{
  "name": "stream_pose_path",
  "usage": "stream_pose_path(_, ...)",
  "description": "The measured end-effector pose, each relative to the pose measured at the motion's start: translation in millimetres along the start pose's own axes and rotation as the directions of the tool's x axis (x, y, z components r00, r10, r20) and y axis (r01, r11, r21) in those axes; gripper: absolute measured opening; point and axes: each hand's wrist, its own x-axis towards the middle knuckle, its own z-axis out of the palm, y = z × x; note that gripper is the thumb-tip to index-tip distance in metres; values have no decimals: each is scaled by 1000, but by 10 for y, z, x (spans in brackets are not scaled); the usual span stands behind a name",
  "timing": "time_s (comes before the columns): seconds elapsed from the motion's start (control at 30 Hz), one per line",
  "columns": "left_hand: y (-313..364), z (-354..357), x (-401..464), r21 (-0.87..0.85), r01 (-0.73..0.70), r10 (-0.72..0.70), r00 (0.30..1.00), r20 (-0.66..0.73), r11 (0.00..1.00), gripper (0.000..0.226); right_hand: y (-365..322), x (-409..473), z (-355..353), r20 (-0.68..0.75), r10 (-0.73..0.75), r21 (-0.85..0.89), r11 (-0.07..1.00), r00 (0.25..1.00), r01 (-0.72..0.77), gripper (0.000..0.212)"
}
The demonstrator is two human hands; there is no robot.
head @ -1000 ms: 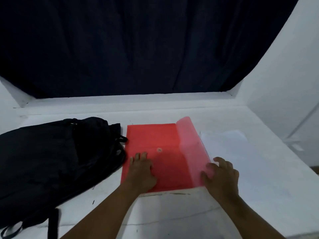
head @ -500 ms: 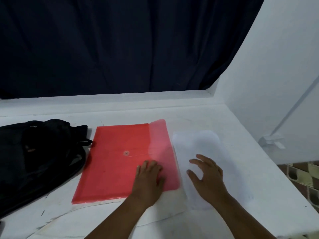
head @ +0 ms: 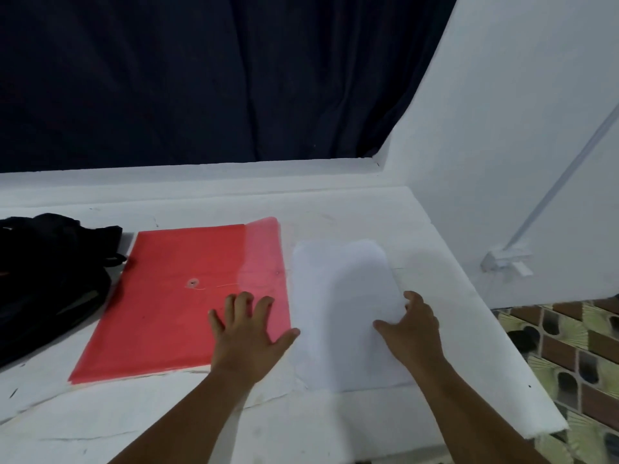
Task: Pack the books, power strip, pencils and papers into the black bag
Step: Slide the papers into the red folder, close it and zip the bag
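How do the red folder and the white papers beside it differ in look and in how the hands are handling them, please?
The red folder is translucent red plastic with a button clasp and an open flap; the white papers are plain white. The left hand rests flat on the folder, while the right hand curls round the papers' right edge. The folder lies nearer the black bag. Both lie on the white table.

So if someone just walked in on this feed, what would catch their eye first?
The red folder, lying flat in the middle of the white table with its translucent flap open to the right; the left hand rests spread on its near right corner. Just right of it lie the white papers, whose right edge the right hand grips. The black bag slumps at the table's left edge, under a dark curtain.
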Motion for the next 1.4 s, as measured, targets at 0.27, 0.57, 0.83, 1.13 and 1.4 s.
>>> stream_pose_path(0.27, 30, -84, -26, -8, 5, -5, 1000, 6, 1000, 80, -37, 26, -239, 265, 83, 344, 923, 961, -174, 13)
stream_pose_path(0.57, -178, -361, 107, -492, 233, -89, 950, 299, 839, 78, -192, -209, -519, 0, -182, 339, 925, 983, 171, 22)
stream_pose_path(0.83, -222, -917, 139, -938, 188, -239, 964, 119, 290, 22, -677, -348, -507, -104, -287, 494, 816, 952, 300, 22)
stream_pose_path(1.13, -133, -1268, 491, -980, 48, -24, 999, 44, 191, 60, -848, -415, -345, -109, -327, 533, 778, 939, 333, 21)
stream_pose_path(1.4, 197, -1297, 548, -976, 15, -2, 1000, 15, 215, 31, -784, -491, -280, -193, -368, 417, 808, 909, 416, 30)
